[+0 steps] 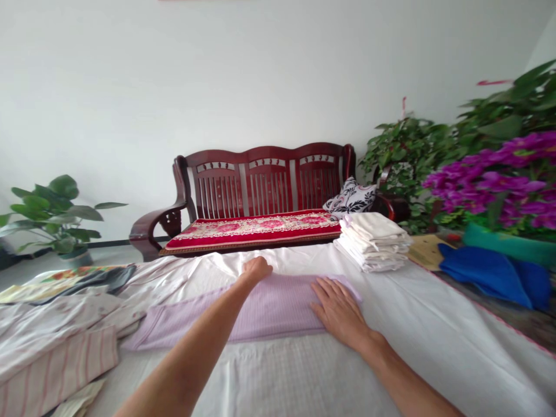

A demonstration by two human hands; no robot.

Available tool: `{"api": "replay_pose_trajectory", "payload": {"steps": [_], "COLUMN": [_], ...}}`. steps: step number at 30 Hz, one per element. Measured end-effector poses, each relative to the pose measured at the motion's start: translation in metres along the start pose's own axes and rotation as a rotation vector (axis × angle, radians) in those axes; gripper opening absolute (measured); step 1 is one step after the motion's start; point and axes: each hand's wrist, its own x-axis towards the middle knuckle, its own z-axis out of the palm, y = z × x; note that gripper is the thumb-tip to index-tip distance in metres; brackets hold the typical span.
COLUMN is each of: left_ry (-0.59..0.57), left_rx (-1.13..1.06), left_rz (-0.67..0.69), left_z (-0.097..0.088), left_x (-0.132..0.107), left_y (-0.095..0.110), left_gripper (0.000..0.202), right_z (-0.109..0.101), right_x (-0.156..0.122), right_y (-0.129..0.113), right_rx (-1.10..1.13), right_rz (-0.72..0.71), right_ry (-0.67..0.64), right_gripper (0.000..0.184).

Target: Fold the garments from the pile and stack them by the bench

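Observation:
A lilac ribbed garment (278, 310) lies folded lengthwise in a long flat strip across the white sheet. At its far edge, my left hand (257, 269) is closed, its curled fingers on the cloth and partly hidden behind the knuckles. My right hand (339, 304) rests flat on the garment's right end, palm down with the fingers stretched out. My left forearm crosses over the middle of the strip and covers part of it. The strip's left end, with a seam across it, touches other clothes.
A stack of folded white cloths (373, 240) stands at the far right. Loose patterned and striped clothes (61, 353) are heaped on the left. Blue fabric (490, 275) lies near purple flowers (499, 179). Behind stands a dark red wooden bench (264, 179) with a cushion (351, 196).

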Motion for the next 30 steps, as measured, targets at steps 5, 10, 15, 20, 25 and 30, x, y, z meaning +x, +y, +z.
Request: {"api": "replay_pose_trajectory", "payload": {"steps": [5, 10, 15, 20, 25, 30], "left_ry": [0.143, 0.295, 0.388, 0.316, 0.285, 0.302], "left_rx": [-0.015, -0.012, -0.108, -0.086, 0.021, 0.056], "left_rz": [-0.109, -0.062, 0.323, 0.680, 0.737, 0.728], "left_z": [0.018, 0.025, 0.032, 0.066, 0.081, 0.074], "left_x": [-0.005, -0.021, -0.047, -0.065, -0.067, -0.083], "left_y": [-0.003, 0.000, 0.001, 0.001, -0.008, -0.041], "left_gripper": [0.042, 0.047, 0.045, 0.047, 0.059, 0.061], "right_z": [0.001, 0.000, -0.013, -0.017, -0.003, 0.010], "right_x": [-0.001, -0.003, 0.009, 0.029, 0.022, 0.013], "right_y": [-0.001, -0.001, -0.006, -0.016, -0.004, 0.013], "right_rx": [-0.014, -0.015, 0.016, -0.027, -0.104, -0.153], "right_rz": [-0.004, 0.015, 0.062, 0.052, 0.094, 0.060], "right_ry": [0.012, -0.003, -0.015, -0.038, -0.146, -0.053], "right_gripper": [0.048, 0.048, 0.046, 0.050, 0.056, 0.054]}}
